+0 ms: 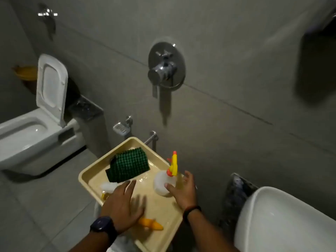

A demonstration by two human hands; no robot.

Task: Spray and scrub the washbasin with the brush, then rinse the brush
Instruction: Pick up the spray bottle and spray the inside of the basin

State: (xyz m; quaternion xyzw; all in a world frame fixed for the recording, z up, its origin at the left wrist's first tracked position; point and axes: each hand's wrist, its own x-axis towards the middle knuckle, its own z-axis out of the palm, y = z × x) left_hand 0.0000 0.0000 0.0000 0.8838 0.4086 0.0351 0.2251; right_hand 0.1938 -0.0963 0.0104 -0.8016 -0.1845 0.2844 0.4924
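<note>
A: step? still pickup, I'd say; right hand [183,190] half-open around the spray bottle [164,184] on the tray [85,176], thumb touching, not clamped.

B: left hand [123,204]?

A: flat, fingers spread, holding nothing, over the brush [151,223]; washbasin [283,220] far right; next: close, lift.

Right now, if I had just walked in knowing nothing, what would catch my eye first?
Probably the beige tray at the centre bottom, with both hands over it: the right hand touching a white spray bottle with a yellow and orange trigger, the left hand spread above a white brush with a yellow handle. A green scrub pad lies at the tray's far end. A white washbasin sits at the lower right, a toilet with its lid up on the left.
</note>
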